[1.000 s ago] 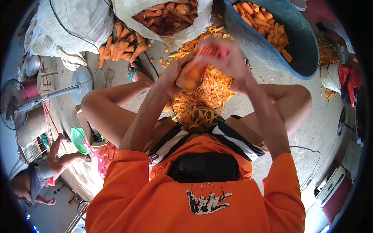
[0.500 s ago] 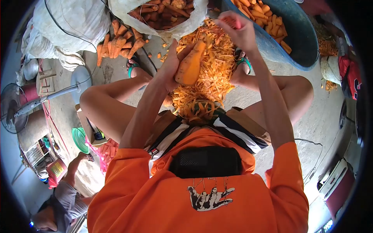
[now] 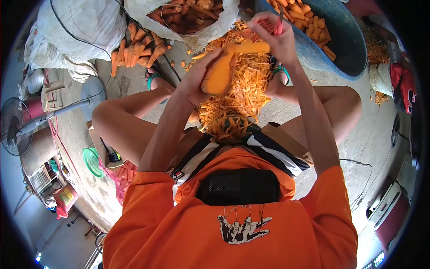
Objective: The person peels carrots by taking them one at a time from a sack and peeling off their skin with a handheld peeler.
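Observation:
My left hand point(image 3: 200, 74) is wrapped round a thick orange carrot point(image 3: 218, 77), held above a heap of peelings. From the carrot's top end, an orange length point(image 3: 251, 47) stretches right toward my other hand. My right hand point(image 3: 281, 39) is closed on a red peeler point(image 3: 278, 28), up and right of the carrot, near the blue tub's rim. Under both hands, the carrot peelings point(image 3: 247, 89) spread over the floor between my feet.
A white sack point(image 3: 224, 27) of unpeeled carrots stands ahead, beside a loose carrot pile point(image 3: 139, 50). At the right, a blue tub point(image 3: 347, 58) holds peeled carrots. A fan point(image 3: 17, 125), a green basket point(image 3: 92, 162) and a pink net bag point(image 3: 123, 179) are at the left.
The carrot has turned in my left hand, and the orange length at its top now points right. The peeler shows more upright. A person at lower left has gone from view.

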Demonstrator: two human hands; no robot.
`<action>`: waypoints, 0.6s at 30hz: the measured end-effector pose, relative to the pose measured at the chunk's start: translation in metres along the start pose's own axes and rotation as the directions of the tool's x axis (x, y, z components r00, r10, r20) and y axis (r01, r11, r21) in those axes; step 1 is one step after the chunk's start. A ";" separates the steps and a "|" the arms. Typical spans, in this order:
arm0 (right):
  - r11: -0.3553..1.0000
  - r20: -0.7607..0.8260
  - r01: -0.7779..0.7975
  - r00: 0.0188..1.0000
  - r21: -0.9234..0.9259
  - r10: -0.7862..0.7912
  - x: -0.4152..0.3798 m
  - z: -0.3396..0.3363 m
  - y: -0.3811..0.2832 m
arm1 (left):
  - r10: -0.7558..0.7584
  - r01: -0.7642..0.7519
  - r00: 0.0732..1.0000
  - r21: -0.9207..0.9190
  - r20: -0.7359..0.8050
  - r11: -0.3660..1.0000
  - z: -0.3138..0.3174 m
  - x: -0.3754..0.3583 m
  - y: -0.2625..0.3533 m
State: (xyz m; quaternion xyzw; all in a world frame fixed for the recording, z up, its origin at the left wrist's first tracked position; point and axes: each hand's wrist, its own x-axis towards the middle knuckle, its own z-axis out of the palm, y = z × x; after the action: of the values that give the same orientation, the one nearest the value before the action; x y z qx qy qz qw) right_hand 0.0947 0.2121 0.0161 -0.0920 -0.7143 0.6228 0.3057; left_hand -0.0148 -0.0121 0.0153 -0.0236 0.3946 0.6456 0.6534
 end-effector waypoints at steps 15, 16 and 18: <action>0.955 0.316 0.226 0.935 -0.193 -0.158 -0.021 0.027 -0.046 | 0.017 -0.011 0.961 -0.021 0.277 1.000 -0.022 0.010 -0.004; 0.871 0.396 0.425 0.865 -0.247 -0.309 -0.022 0.037 -0.049 | 0.017 -0.013 0.960 -0.016 0.279 1.000 -0.017 0.011 -0.001; 0.962 0.260 0.224 0.949 -0.158 -0.178 -0.016 0.022 -0.006 | 0.060 -0.068 0.988 0.053 0.141 0.996 -0.004 0.002 -0.005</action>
State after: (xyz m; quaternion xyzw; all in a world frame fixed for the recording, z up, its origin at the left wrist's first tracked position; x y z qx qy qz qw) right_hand 0.0964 0.1842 0.0160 0.0305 -0.8068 0.5258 0.2680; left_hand -0.0129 -0.0137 0.0092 0.0530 0.3669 0.6547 0.6587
